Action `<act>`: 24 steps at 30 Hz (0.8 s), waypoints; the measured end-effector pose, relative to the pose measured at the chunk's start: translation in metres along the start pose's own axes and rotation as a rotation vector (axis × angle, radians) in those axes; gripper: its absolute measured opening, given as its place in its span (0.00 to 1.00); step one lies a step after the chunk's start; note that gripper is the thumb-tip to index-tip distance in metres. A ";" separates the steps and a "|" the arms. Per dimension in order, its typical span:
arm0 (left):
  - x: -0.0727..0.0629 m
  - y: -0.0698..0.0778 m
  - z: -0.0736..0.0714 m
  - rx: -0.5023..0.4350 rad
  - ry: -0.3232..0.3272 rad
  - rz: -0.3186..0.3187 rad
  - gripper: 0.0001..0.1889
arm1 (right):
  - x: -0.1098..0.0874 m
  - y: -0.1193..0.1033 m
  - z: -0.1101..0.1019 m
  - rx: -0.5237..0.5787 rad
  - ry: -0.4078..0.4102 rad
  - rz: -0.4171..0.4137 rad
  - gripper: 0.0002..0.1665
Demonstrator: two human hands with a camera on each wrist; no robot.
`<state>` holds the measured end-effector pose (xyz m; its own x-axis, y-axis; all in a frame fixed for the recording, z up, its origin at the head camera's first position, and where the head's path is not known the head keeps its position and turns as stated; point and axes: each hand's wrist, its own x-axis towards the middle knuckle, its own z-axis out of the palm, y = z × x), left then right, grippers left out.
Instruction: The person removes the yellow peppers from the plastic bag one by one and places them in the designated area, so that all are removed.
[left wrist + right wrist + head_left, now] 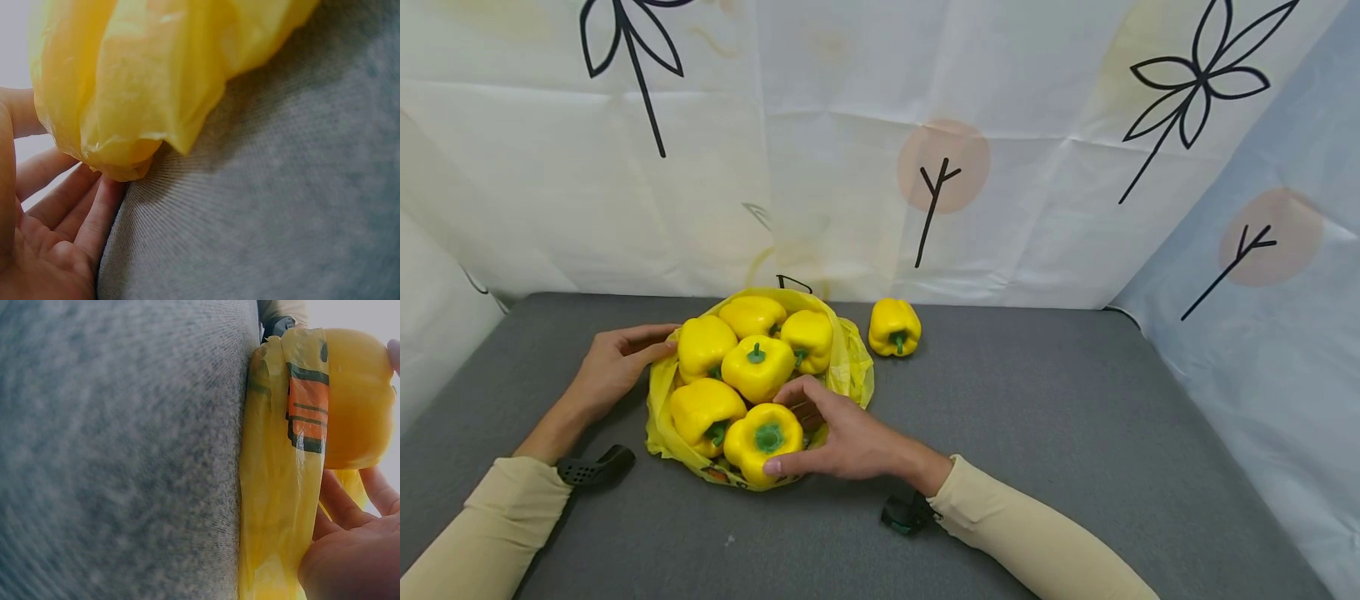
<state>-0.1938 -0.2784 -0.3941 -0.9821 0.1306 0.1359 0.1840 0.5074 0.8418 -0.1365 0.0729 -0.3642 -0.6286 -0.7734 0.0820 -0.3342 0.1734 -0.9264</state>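
A yellow plastic bag stands with its rim rolled wide, and several yellow bell peppers lie inside it. At the bag's front, my right hand holds a yellow bell pepper with a green stem end; the thumb is on its near side and the fingers on its far side. The right wrist view shows this pepper above the bag's printed rim. My left hand touches the bag's left side with extended fingers. In the left wrist view, those fingers lie against the bag.
One more yellow bell pepper lies on the grey table, right of the bag. White patterned cloth hangs behind the table, and bluish-white cloth hangs at the right. Both wrists wear dark straps.
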 end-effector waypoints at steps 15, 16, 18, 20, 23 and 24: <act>0.002 -0.001 0.000 -0.010 0.001 0.004 0.28 | -0.001 -0.002 0.001 -0.115 0.013 -0.060 0.44; 0.002 -0.001 0.000 -0.011 0.001 0.003 0.28 | -0.001 -0.002 0.002 -0.121 0.011 -0.064 0.45; 0.002 -0.001 0.000 -0.009 0.002 0.002 0.28 | -0.001 -0.002 0.002 -0.144 0.012 -0.065 0.46; 0.002 -0.001 0.000 -0.008 0.003 -0.002 0.28 | -0.001 -0.003 0.002 -0.157 0.012 -0.063 0.47; 0.002 -0.001 0.000 -0.005 0.004 -0.007 0.28 | -0.001 -0.004 0.003 -0.193 0.014 -0.070 0.49; 0.002 -0.001 0.000 -0.004 0.005 -0.007 0.28 | -0.001 -0.004 0.003 -0.216 0.014 -0.076 0.49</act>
<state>-0.1958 -0.2781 -0.3947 -0.9835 0.1230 0.1323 0.1768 0.5049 0.8449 -0.1324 0.0711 -0.3614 -0.6050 -0.7809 0.1555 -0.5231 0.2426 -0.8170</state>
